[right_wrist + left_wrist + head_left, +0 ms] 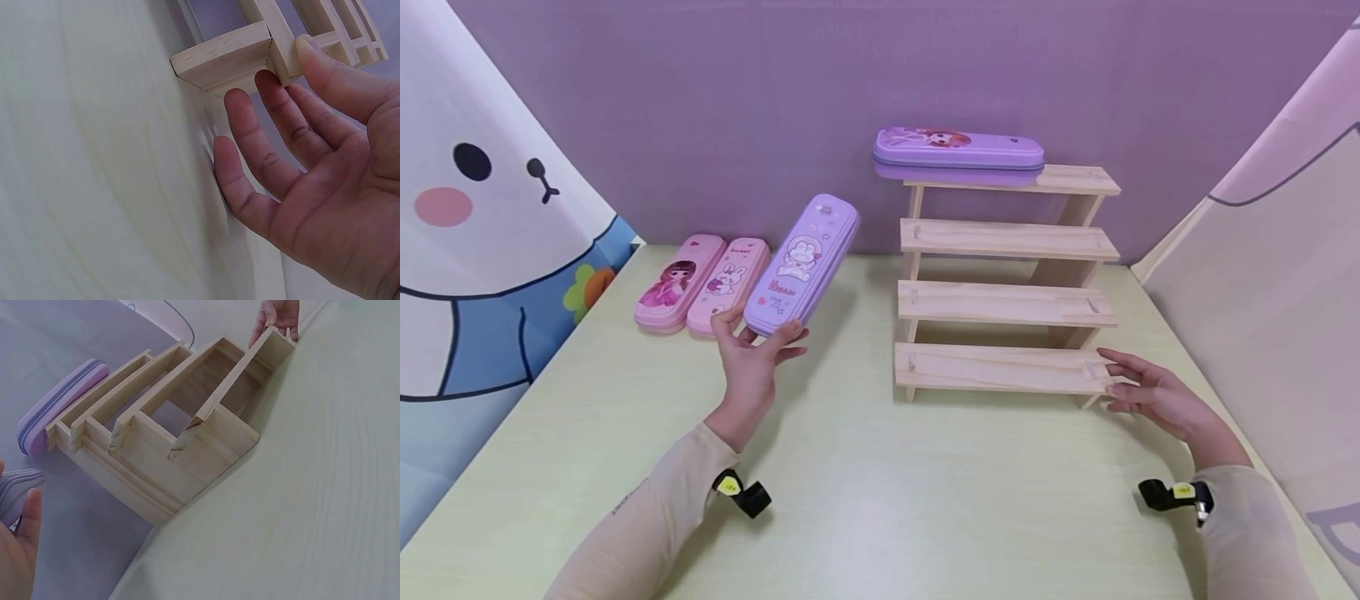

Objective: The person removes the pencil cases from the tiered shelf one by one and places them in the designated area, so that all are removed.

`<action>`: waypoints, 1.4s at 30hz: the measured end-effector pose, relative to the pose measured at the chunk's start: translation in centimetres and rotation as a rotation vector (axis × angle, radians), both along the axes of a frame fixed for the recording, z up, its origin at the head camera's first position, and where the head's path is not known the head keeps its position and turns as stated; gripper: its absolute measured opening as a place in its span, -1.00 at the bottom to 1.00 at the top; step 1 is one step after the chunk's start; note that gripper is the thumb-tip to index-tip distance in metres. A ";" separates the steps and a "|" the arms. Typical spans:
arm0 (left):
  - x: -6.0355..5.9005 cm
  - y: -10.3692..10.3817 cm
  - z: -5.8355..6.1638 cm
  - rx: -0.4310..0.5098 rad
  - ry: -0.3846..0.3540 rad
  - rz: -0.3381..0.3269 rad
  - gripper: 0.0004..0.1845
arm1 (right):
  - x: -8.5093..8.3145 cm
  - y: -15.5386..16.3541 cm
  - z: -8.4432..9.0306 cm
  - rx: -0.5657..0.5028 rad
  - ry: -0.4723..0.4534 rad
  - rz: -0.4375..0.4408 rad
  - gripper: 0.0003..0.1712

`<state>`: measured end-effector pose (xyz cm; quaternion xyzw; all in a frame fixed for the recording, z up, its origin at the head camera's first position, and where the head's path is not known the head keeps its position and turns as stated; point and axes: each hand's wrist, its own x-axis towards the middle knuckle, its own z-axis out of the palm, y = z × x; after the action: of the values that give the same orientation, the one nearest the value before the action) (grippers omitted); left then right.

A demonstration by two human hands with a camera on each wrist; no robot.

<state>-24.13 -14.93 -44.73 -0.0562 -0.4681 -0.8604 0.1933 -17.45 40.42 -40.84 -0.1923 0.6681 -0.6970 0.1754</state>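
My left hand (749, 372) grips a lilac pencil case (808, 250) by its near end, with the thumb on one side and fingers beneath. The case is tilted and raised above the table, its bunny-printed lid facing up. At the right, my right hand (1167, 406) holds the end of the lowest board of a four-tier wooden display rack (1000, 367), thumb at the front edge and fingers around the end. A purple pencil case (1000, 152) with a doll print lies across the top tier. In the left wrist view, only a corner of the held lilac case (19, 494) shows.
Two pink pencil cases lie side by side at the back left: a doll-printed one (672, 287) and a bunny-printed one (727, 279). The pale table (865, 500) meets a purple backdrop (700, 108) behind. Printed cloths hang at both sides.
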 end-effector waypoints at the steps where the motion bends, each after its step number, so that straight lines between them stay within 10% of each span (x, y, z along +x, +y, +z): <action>1: 0.1 0.0 0.0 -0.005 -0.001 0.007 -0.20 | 0.0 0.0 0.0 0.000 0.001 0.001 -0.34; 33: -1.0 -0.9 -1.3 0.016 -0.188 0.116 -0.12 | -0.3 0.2 -0.1 -0.013 -0.009 0.008 -0.34; 42: 0.2 -0.7 1.7 0.039 -0.368 0.108 -0.22 | -0.2 0.2 -0.2 -0.015 -0.005 0.008 -0.33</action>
<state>-23.93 -15.64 -43.03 0.1310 -0.4811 -0.8535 0.1514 -17.69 40.63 -41.07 -0.1946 0.6617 -0.7017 0.1786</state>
